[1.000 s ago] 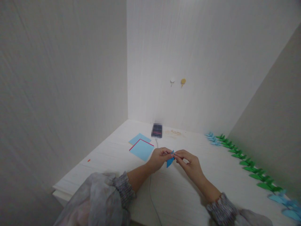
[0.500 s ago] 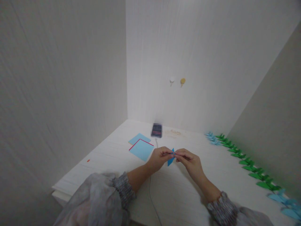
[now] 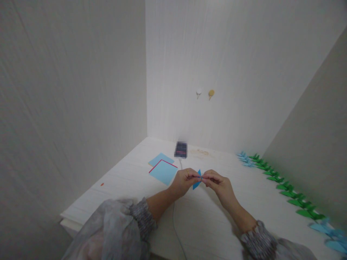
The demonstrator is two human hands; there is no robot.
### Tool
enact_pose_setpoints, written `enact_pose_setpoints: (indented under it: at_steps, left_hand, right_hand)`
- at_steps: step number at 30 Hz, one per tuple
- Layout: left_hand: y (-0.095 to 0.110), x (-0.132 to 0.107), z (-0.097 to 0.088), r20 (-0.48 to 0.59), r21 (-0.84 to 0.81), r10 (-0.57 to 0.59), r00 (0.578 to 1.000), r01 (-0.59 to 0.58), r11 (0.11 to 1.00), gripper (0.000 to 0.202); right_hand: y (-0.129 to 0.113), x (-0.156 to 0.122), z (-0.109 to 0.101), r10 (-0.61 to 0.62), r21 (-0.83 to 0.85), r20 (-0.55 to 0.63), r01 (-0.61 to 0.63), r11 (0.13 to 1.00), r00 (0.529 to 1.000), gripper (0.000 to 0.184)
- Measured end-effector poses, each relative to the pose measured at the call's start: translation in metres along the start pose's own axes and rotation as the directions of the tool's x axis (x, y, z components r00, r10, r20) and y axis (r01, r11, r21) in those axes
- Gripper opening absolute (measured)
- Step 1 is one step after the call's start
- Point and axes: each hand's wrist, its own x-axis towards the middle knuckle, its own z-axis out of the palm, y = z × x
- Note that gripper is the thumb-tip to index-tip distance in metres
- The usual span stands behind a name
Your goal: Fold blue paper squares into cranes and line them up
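Note:
A small folded blue paper piece [image 3: 197, 181] is held above the white table [image 3: 130, 180], pinched from both sides. My left hand [image 3: 183, 182], with a ring on one finger, grips its left edge with closed fingertips. My right hand [image 3: 218, 183] pinches its right edge, fingers pressed together. Both forearms wear grey patterned sleeves.
Blue paper squares [image 3: 163, 170] with a red edge lie left of my hands. A dark phone [image 3: 180, 149] with a cable [image 3: 176, 224] stands near the back wall. A row of folded green pieces [image 3: 287, 191] and light blue pieces [image 3: 330, 234] runs along the right wall. Two hooks [image 3: 204, 94] hang on the wall.
My hands and the blue piece have shifted very slightly up; the pinch is the same and the paper points a little more upright.

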Motion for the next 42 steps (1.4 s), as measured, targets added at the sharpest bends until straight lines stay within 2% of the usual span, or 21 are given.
enact_pose_setpoints:
  at_steps: [14,21,32,39,42]
  left_hand:
    - [-0.004,0.0001,0.0005,-0.002,0.037,-0.003,1.0,0.003,0.999,0.018]
    - [-0.0017,-0.0002,0.0016,-0.007,0.009,-0.005,1.0,0.005,1.0,0.019]
    - [-0.0005,-0.0003,0.0014,-0.02,-0.054,-0.083,0.996,0.081,0.995,0.022]
    - [-0.0043,-0.0003,0.0031,-0.007,-0.015,-0.071,0.997,0.071,0.997,0.022]
    - [-0.006,-0.0007,0.0045,-0.002,-0.04,-0.115,0.993,0.115,0.993,0.022]
  right_hand:
    - [-0.0009,0.0004,-0.0009,-0.035,-0.037,0.014,0.036,0.999,0.999,0.009]
    - [-0.0042,0.0009,0.0007,0.011,0.0,0.013,-0.011,1.0,1.0,0.01]
    - [-0.0033,0.0003,0.0016,0.049,0.055,0.046,-0.051,0.997,0.998,0.015]
    - [-0.0015,0.0008,0.0027,0.048,-0.049,0.005,-0.048,0.998,0.999,0.014]
    - [0.0015,0.0004,0.0023,0.021,-0.098,-0.01,-0.021,0.995,1.0,0.013]
